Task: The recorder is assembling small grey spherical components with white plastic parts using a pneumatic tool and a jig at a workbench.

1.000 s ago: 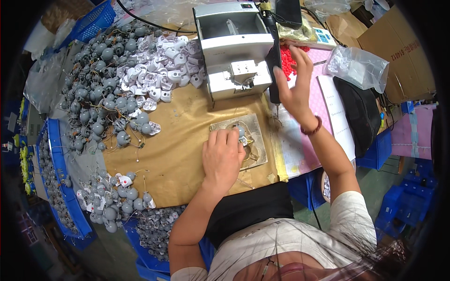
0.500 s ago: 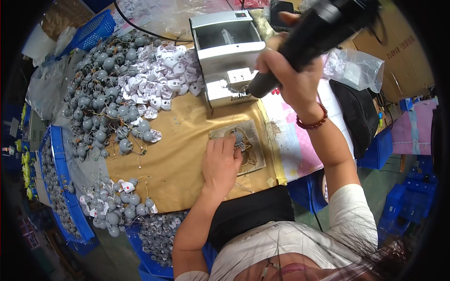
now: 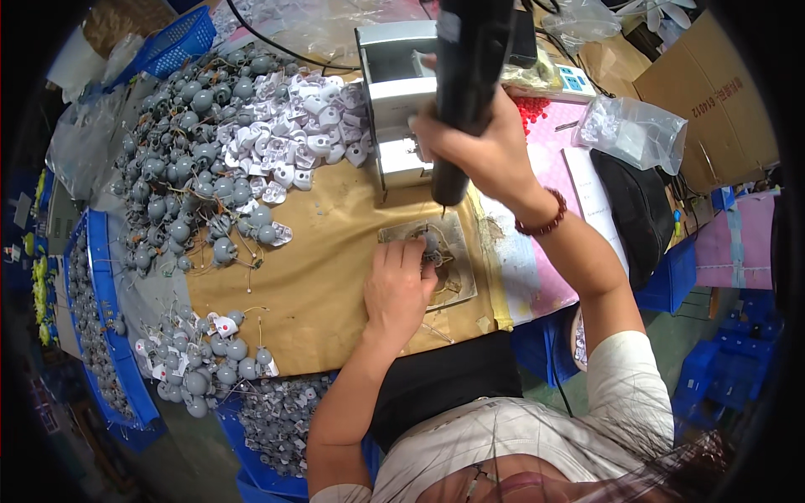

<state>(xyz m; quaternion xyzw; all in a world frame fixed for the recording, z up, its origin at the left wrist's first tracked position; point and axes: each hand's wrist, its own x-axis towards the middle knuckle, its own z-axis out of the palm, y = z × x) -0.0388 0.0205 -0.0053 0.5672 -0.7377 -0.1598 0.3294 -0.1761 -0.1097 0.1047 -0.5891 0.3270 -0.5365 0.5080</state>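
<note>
- Driver [image 3: 467, 84] has swung from a slant to near upright since the last frame; from my remote seat, its tip shows over the far edge of the metal plate [image 3: 466, 272].
- Left: big heap of wired grey balls [image 3: 202, 101] beside loose white shells [image 3: 289, 126]. Plenty left, I judge.
- Near left edge of table [image 3: 310, 310]: smaller cluster [image 3: 197, 383], some balls joined to white parts. Probably done, by my reckoning.
- Middle: left hand [image 3: 398, 281], fingers curled, holding the grey ball piece [image 3: 430, 243] on the plate.
- Right hand [image 3: 496, 151]: fingers wrapped round the driver. I judge this piece set in place, tip not yet on it.
</note>
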